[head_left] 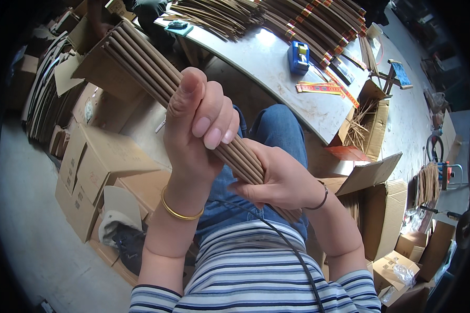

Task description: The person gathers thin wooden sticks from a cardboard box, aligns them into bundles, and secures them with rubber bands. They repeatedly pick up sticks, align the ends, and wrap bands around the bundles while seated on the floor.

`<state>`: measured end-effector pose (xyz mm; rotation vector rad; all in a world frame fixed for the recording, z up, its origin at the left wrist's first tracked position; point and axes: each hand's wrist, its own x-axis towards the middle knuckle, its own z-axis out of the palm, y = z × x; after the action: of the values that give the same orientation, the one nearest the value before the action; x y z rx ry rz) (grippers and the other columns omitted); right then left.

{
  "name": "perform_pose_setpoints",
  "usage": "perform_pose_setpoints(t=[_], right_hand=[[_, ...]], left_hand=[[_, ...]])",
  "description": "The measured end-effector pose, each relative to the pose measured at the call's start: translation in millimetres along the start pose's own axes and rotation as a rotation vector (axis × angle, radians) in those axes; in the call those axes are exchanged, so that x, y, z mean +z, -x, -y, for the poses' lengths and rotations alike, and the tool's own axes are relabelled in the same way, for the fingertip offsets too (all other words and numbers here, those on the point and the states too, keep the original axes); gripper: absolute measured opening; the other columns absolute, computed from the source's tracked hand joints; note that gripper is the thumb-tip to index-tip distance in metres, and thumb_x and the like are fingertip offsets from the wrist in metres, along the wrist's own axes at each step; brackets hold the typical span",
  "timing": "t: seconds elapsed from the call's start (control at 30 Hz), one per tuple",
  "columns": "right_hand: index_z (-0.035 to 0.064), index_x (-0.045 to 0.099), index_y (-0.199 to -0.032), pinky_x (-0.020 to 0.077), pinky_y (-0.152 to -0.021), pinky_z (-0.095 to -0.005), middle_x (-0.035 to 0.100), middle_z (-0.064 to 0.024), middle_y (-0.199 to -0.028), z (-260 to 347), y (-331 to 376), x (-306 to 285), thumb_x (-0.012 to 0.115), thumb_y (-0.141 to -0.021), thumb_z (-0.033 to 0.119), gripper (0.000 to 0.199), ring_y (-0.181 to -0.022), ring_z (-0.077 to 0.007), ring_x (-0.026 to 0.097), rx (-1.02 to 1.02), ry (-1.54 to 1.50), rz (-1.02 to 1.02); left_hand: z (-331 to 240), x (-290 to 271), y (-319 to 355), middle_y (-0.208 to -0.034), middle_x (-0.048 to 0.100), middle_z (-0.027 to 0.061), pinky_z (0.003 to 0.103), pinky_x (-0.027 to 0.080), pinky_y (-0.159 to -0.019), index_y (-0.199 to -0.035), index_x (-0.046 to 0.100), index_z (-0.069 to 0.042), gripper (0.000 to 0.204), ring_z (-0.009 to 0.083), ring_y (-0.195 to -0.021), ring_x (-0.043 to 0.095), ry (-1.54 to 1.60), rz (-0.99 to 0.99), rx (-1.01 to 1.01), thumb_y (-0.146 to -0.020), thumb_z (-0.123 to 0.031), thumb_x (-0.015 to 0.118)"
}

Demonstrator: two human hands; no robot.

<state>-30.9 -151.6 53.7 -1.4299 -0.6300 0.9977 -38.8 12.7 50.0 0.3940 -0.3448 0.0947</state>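
Note:
A bundle of long brown incense sticks (143,60) runs slantwise across my lap, its far end at the upper left and its near end by my right thigh. My left hand (196,112) is wrapped round the middle of the bundle, fingers curled over it and thumb pointing up. Lower down, my right hand (279,175) grips the same sticks near their lower end, thumb lying across them. A few sticks show between the two hands. The lowest ends come out beneath my right hand.
A white table (245,57) ahead holds banded stick bundles (318,31), loose sticks (209,18), a blue tape dispenser (298,57) and red-yellow paper strips (321,88). Cardboard boxes stand left (104,161) and right (384,214). A box of thin sticks (378,122) adjoins the table's right end.

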Motion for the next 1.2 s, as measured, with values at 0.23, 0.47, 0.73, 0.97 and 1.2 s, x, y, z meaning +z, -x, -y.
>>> perform_pose_setpoints(t=[0.23, 0.47, 0.73, 0.97, 1.2], right_hand=[[0.0030, 0.046, -0.091, 0.0465, -0.048, -0.0297, 0.056, -0.0108, -0.064, -13, -2, 8, 0.071, -0.079, 0.010, 0.029, -0.053, -0.0233, 0.059, -0.102, 0.102, -0.037], [0.0055, 0.047, -0.094, 0.0478, -0.058, -0.0392, 0.059, -0.0170, -0.073, -12, -1, 14, 0.072, -0.075, 0.010, 0.032, -0.069, -0.0355, 0.061, -0.135, 0.722, -0.398], [0.0039, 0.048, -0.097, 0.0492, -0.053, -0.0335, 0.060, -0.0136, -0.071, -13, -1, 17, 0.074, -0.077, 0.013, 0.034, -0.060, -0.0287, 0.062, -0.307, 0.798, -0.442], [0.0032, 0.046, -0.091, 0.0416, -0.042, -0.0191, 0.052, 0.0008, -0.060, -15, 0, 2, 0.070, -0.083, 0.012, 0.027, -0.048, -0.0068, 0.054, 0.137, -0.665, 0.393], [0.0056, 0.046, -0.096, 0.0484, -0.056, -0.0382, 0.059, -0.0155, -0.074, -14, 0, 17, 0.071, -0.072, 0.006, 0.035, -0.067, -0.0328, 0.062, -0.220, 0.844, -0.475]], left_hand=[[1, -2, -2, -0.057, 0.045, -0.0035, 0.024, 0.047, -0.052, -0.086, 0.048, -0.010, 0.015, 0.0076, -0.046, 0.049, 0.073, 0.097, 0.002, -0.096, -0.020, 0.054], [10, 25, 6, -0.053, 0.041, -0.0051, 0.021, 0.043, -0.050, -0.077, 0.046, -0.013, 0.024, 0.0053, -0.045, 0.043, -0.337, -0.486, 0.255, -0.095, -0.026, 0.055], [6, 20, 8, -0.052, 0.039, -0.0044, 0.022, 0.042, -0.049, -0.073, 0.043, -0.013, 0.031, 0.0055, -0.044, 0.044, -0.383, -0.370, 0.202, -0.098, -0.031, 0.048], [4, -1, 2, -0.056, 0.044, -0.0033, 0.022, 0.044, -0.052, -0.080, 0.048, -0.013, 0.021, 0.0056, -0.049, 0.048, 0.446, 0.148, -0.058, -0.098, -0.024, 0.048], [5, 17, 11, -0.060, 0.044, -0.0054, 0.022, 0.043, -0.057, -0.083, 0.047, -0.015, 0.020, 0.0039, -0.054, 0.047, -0.434, -0.502, 0.297, -0.093, -0.026, 0.059]])
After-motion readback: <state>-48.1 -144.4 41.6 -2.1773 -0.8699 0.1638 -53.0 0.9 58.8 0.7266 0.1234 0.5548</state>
